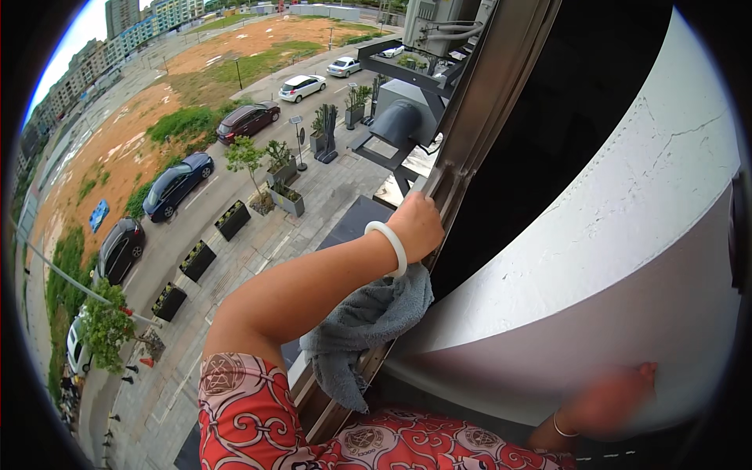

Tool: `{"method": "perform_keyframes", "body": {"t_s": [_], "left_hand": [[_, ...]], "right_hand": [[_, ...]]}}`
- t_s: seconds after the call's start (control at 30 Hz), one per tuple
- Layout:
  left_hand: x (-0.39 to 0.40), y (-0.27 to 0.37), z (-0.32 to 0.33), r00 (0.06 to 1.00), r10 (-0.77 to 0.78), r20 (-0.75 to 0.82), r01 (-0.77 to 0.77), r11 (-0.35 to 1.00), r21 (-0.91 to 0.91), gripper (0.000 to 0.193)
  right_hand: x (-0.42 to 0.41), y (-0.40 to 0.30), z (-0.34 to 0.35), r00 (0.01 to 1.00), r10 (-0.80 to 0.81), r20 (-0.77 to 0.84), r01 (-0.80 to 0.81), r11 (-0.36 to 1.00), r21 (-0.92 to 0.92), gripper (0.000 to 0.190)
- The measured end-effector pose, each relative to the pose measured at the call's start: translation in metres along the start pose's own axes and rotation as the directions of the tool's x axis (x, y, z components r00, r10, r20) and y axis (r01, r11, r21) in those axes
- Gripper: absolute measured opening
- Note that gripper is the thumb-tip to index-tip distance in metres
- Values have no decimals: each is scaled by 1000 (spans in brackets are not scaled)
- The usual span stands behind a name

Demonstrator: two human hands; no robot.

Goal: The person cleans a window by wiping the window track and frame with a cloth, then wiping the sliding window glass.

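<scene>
My left hand (414, 229), with a white bangle (390, 247) at the wrist, is closed at the metal window frame (479, 100). A grey-blue terry towel (376, 326) hangs from under this hand and drapes over the lower frame; the part inside the fist is hidden. At the lower right my right hand (614, 402) is blurred and reddish, in front of the pale wall surface (587, 235). It wears a thin bracelet (561, 426). The blur hides whether its fingers hold anything.
Outside, below the frame, metal brackets (405, 73) carry an outdoor unit (437, 29) beside a grey duct (402, 123). Far below are a paved walk (235, 282), planters (197, 258) and a road with several cars (176, 185). A dark gap (529, 147) lies between frame and wall.
</scene>
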State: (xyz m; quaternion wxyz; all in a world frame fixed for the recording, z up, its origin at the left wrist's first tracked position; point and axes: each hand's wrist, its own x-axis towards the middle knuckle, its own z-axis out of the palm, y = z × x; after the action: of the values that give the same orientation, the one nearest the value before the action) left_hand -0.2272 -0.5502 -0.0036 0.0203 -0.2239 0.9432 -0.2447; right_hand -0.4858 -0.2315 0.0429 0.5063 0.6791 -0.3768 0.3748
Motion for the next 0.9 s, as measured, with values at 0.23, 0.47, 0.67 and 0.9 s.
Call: {"method": "perform_keyframes", "body": {"t_s": [0.23, 0.47, 0.67, 0.9], "left_hand": [[9, 13, -3, 995, -21, 94, 16, 998, 55, 13], [8, 11, 4, 996, -57, 68, 53, 997, 58, 13], [4, 8, 16, 995, -96, 1, 96, 995, -30, 12], [11, 15, -3, 986, -84, 144, 74, 995, 73, 11]], "right_hand": [[4, -2, -3, 1000, 10, 17, -10, 1000, 2, 30], [2, 0, 1, 1000, 2, -16, -2, 999, 47, 29], [1, 0, -2, 1000, 5, -22, -5, 999, 38, 28], [1, -1, 0, 999, 25, -38, -23, 999, 38, 28]]}}
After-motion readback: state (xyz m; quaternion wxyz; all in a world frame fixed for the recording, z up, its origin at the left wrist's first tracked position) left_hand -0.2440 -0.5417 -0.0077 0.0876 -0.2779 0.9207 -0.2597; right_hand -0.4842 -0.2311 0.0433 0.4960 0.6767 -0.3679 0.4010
